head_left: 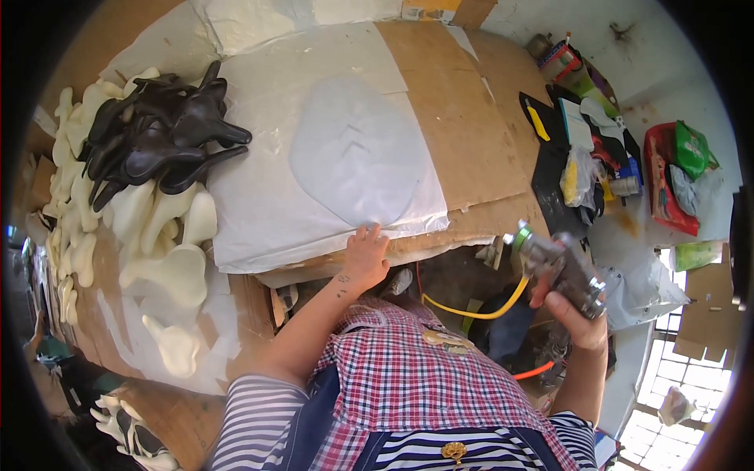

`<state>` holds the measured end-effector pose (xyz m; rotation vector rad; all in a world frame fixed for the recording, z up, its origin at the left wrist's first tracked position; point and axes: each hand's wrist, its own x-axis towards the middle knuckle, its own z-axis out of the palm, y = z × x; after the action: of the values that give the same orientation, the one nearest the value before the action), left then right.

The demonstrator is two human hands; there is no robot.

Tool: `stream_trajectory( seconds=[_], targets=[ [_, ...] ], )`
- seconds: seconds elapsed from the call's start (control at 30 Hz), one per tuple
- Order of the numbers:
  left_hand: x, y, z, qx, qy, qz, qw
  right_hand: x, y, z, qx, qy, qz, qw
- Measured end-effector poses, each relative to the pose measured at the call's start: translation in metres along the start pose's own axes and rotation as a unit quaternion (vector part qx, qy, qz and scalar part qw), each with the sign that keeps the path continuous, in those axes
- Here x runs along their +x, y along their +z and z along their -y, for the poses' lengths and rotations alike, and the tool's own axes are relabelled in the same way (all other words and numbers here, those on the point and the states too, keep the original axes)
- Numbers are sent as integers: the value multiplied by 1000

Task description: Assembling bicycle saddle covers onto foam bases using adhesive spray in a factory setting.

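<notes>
A pale grey, rounded sheet (353,149) with small chevron marks lies flat on a white-covered worktable (259,228). At the sheet's near tip is my left hand (367,257), its bent fingers closed on the edge. Off to the right of the table, my right hand (580,320) is wrapped round a metal spray gun (567,271) with a green ring, held up in the air and slightly blurred. A yellow hose (483,314) curves below the gun.
Black bicycle saddles (161,145) are heaped at the table's left, among many cream foam saddle pads (169,275). Brown cardboard (471,133) covers the table's right part. Tools and bags (585,149) lie beyond it, near a red bag (667,188). An orange hose (534,370) hangs low.
</notes>
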<state>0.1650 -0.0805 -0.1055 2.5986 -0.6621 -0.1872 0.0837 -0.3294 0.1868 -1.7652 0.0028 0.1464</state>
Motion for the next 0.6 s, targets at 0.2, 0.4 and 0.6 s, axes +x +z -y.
stream_trajectory(
  seconds=[0.2, 0.4, 0.6],
  targets=[
    [3, -1, 0, 0, -1, -2, 1000, -10, -10, -1, 2, 30, 29, 999],
    [0, 3, 3, -2, 3, -1, 1000, -14, -13, 1, 12, 32, -81, 996],
    [-1, 2, 1, -1, 3, -15, 1000, -27, -23, 0, -61, 55, 58, 995]
  ],
)
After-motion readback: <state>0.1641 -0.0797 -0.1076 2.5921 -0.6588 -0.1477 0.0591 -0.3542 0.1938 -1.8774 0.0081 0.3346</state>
